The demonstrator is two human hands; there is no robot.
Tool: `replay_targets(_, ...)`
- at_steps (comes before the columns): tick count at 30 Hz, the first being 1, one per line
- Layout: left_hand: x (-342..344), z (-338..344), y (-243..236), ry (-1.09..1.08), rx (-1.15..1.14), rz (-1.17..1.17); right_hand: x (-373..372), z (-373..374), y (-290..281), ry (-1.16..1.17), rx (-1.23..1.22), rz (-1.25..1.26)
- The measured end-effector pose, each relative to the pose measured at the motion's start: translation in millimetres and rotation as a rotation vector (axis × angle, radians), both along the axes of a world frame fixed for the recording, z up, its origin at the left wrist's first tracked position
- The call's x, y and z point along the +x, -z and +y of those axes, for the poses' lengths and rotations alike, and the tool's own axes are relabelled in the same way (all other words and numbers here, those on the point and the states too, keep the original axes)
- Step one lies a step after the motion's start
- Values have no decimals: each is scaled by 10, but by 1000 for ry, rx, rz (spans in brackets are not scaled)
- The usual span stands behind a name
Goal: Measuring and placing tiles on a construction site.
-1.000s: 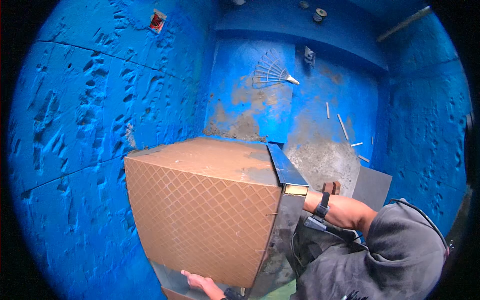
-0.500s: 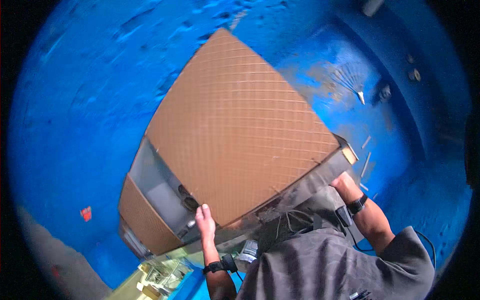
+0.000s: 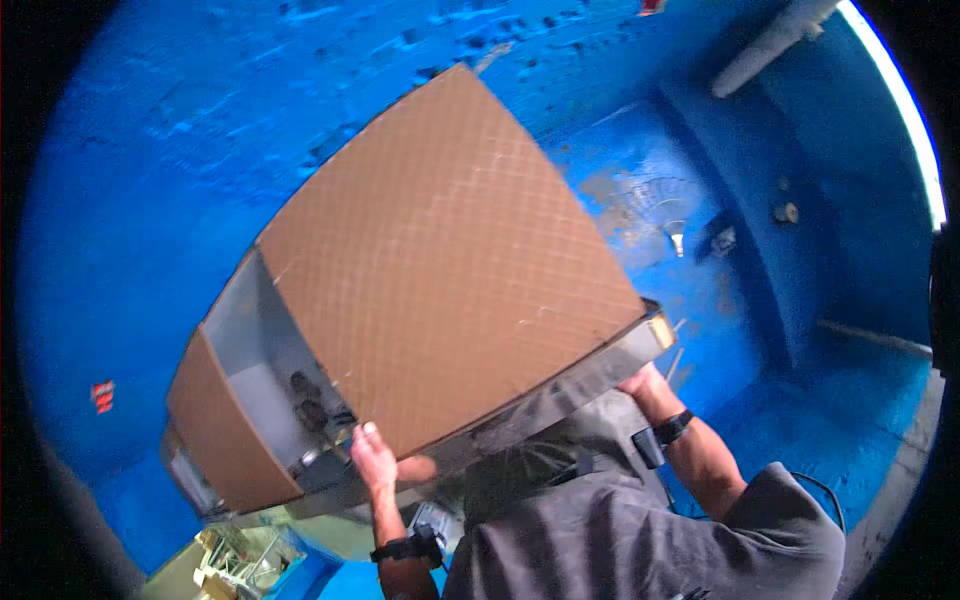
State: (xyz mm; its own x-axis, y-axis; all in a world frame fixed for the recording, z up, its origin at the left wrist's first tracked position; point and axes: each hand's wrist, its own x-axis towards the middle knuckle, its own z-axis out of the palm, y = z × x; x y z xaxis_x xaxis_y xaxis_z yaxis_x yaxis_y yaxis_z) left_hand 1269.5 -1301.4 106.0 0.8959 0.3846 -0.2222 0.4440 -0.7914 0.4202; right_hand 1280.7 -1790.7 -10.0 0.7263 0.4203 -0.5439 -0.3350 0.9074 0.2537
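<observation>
A large grey box with a brown crosshatched panel across most of its top tilts in front of me. A smaller brown panel covers its left end. Between the two panels the grey interior shows, with dark parts that I cannot make out. My left hand is closed at the large panel's near left corner, thumb up on the edge. My right hand grips the box from below near its right corner. The fingers of that hand are mostly hidden under it.
At the lower left stands an open container full of small loose parts. A white and grey canister is beside my left wrist. Blue surfaces surround me. Beyond the box's right side lie a fan-shaped tool, a roll and a pale pipe.
My view has shifted, and the box with both hands now appears farther left in it. More of the right side shows, including the pipe. Both hands keep their hold.
</observation>
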Motion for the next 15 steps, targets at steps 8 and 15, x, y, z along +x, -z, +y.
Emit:
replay_targets(8,21,-46,42,53,17,-127,42,84,-576,103,-259,8)
replay_targets(15,-6,4,114,100,53,-129,-293,-144,-635,306,-186,70)
